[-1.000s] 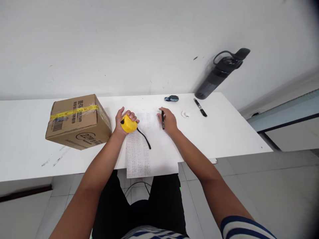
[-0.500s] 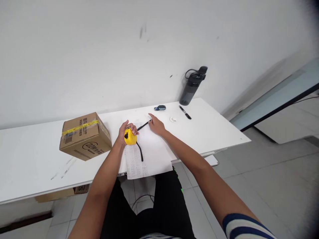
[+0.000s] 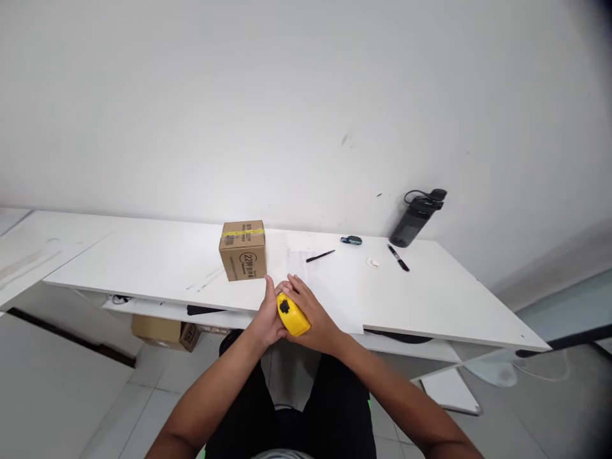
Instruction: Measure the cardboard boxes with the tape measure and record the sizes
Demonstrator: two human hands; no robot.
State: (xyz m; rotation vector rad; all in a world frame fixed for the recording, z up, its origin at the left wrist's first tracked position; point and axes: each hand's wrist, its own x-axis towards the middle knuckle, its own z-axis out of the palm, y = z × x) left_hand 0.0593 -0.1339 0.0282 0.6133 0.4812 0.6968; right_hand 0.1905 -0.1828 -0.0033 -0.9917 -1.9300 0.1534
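Up front, a long white table [image 3: 157,261] runs across the head view against a pale wall [image 3: 287,108], with grey floor tiles [image 3: 57,395] below. On the tabletop a taped cardboard box [image 3: 243,250] stands near the front edge, and a white sheet of paper [image 3: 335,290] lies to the right of it, reaching the table's front edge. At the far right, close to the wall, a dark water bottle [image 3: 415,220] stands. Under the table another cardboard box [image 3: 162,331] sits on the floor.

Below the table's front edge, over the person's lap, both hands meet around a yellow tape measure [image 3: 292,315]. The left hand [image 3: 268,322] cups it from the left, thumb up along its side; the right hand [image 3: 313,315] wraps it from the right and behind, fingers curled over it. Both hands are closed on the case.

Smaller things lie on the table well apart from the hands: a black pen [image 3: 320,256] on the paper's far part, a black marker [image 3: 398,258] near the bottle, a small dark blue object [image 3: 351,240], and a little white piece [image 3: 371,262].
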